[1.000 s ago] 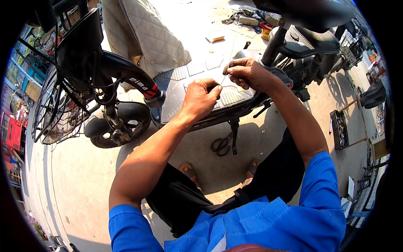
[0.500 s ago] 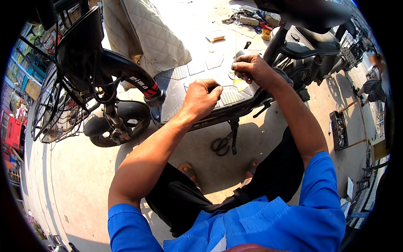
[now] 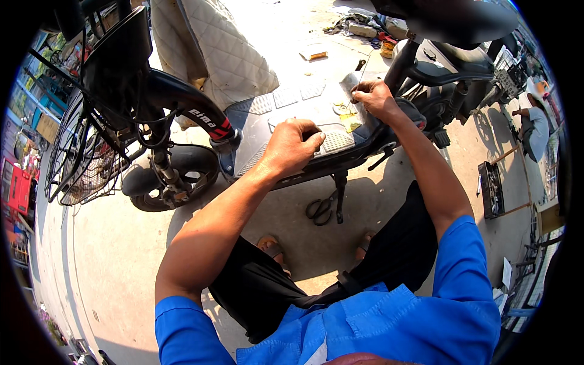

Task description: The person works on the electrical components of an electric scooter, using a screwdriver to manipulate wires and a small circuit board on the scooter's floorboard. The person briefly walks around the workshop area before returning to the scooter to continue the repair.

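Observation:
My left hand (image 3: 292, 146) is over the grey footboard (image 3: 255, 129) of a black electric scooter, thumb and fingers pinched together. What is between them, if anything, is too small to make out. Further right and a little farther off, my right hand (image 3: 377, 100) pinches a thin strand (image 3: 364, 74), of which a faint line rises above the fingertips. Between the two hands a small yellow item (image 3: 349, 119) lies on the footboard, its kind unclear. The scooter's black front tube (image 3: 188, 108) stands left of my left hand.
A quilted cover (image 3: 225, 58) hangs beside the scooter's front. Black-handled scissors (image 3: 319, 212) lie on the ground near the kickstand (image 3: 339, 198). A wire basket (image 3: 85, 164) is at the left, a long black tool tray (image 3: 490, 190) at the right. Another person (image 3: 535, 129) crouches at far right.
My right hand has moved right, away from my left hand, uncovering more of the yellow item. My left hand has stayed nearly in place. The person at far right has come further into view.

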Demonstrator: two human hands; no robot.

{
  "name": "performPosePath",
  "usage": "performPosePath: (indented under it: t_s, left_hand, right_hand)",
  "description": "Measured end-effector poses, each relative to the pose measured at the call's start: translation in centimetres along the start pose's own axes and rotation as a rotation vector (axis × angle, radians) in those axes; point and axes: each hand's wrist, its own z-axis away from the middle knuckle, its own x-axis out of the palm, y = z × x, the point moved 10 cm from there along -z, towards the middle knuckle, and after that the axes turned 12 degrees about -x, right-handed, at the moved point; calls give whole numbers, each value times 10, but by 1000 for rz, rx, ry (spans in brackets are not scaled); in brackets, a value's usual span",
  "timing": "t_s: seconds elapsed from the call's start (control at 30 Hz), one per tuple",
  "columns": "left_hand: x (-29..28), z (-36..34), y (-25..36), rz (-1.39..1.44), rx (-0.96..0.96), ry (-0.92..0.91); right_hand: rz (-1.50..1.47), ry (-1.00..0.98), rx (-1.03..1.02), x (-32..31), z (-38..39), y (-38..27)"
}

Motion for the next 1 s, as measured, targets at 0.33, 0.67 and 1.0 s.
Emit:
performPosePath:
  t_s: [0.33,0.67,1.0]
  left_hand:
    - [-3,2,0,-59,36,1]
    - [-4,6,5,-78,1,-34]
    - [-6,11,6,-54,-11,-52]
  right_hand:
    - [35,-17,-3,9,-6,2]
    - [132,-85,8,26,-5,-8]
    - [660,-62,-103,14,-14,-23]
